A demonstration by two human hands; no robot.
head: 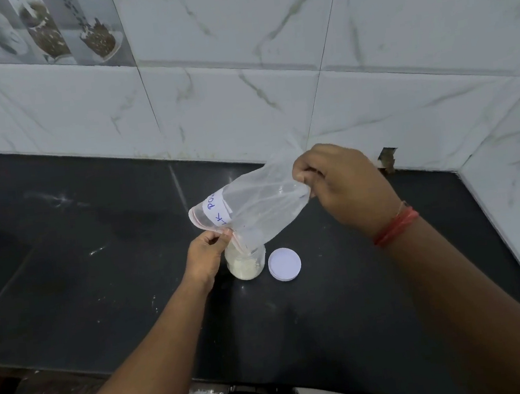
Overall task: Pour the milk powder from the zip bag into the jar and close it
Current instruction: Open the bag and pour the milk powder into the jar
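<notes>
A clear zip bag (pixel 259 206) with a white handwritten label is tipped mouth-down over a small glass jar (pixel 246 264). The jar stands on the black counter and holds pale milk powder; the bag looks nearly empty. My left hand (pixel 205 255) pinches the bag's red-edged mouth right at the jar's rim. My right hand (pixel 344 184) grips the bag's bottom end, lifted up and to the right. The jar's white lid (pixel 284 264) lies flat on the counter just right of the jar.
The black counter (pixel 98 262) runs left and toward me, with faint powder smears. White marbled tiled walls (pixel 240 86) close it off behind and on the right, meeting in a corner at the far right. A red thread band circles my right wrist.
</notes>
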